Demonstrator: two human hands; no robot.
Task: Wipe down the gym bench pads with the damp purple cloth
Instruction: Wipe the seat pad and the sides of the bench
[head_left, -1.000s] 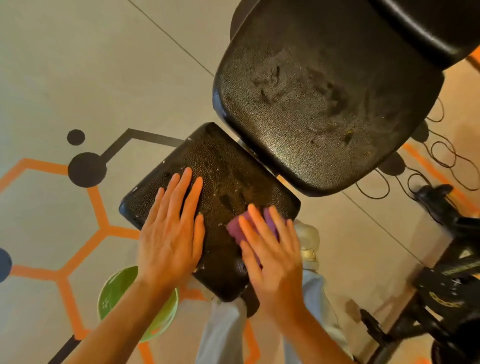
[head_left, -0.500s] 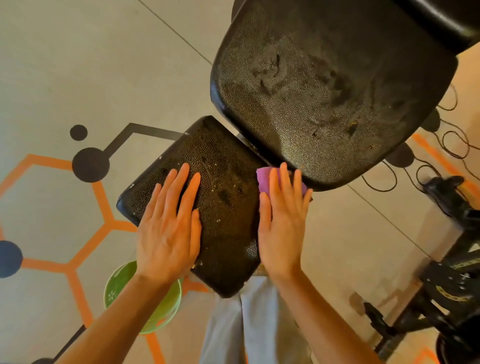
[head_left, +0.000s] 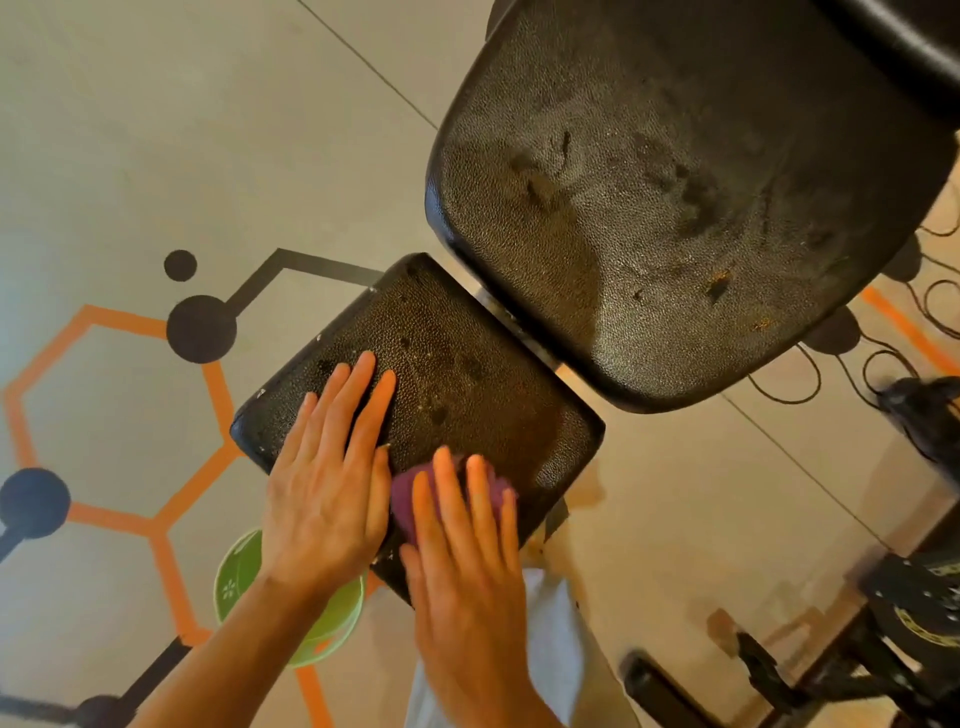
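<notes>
A small black seat pad (head_left: 457, 379) of the gym bench lies below me, dotted with dust and marks. Beyond it rises the larger black back pad (head_left: 675, 197), smeared and dusty. My left hand (head_left: 332, 467) rests flat on the seat pad's left side with straight fingers. My right hand (head_left: 467, 561) presses the purple cloth (head_left: 402, 499) flat against the seat pad's near edge; most of the cloth is hidden under the fingers.
A green bucket (head_left: 244, 577) stands on the floor under my left wrist. The grey floor carries orange hexagon lines and black dots. Black cables (head_left: 831, 374) and dark gym equipment (head_left: 909, 623) lie to the right. My light trouser leg shows at the bottom.
My right hand has slid the cloth from the seat pad's far right corner back to its near edge. My left hand has stayed flat on the pad.
</notes>
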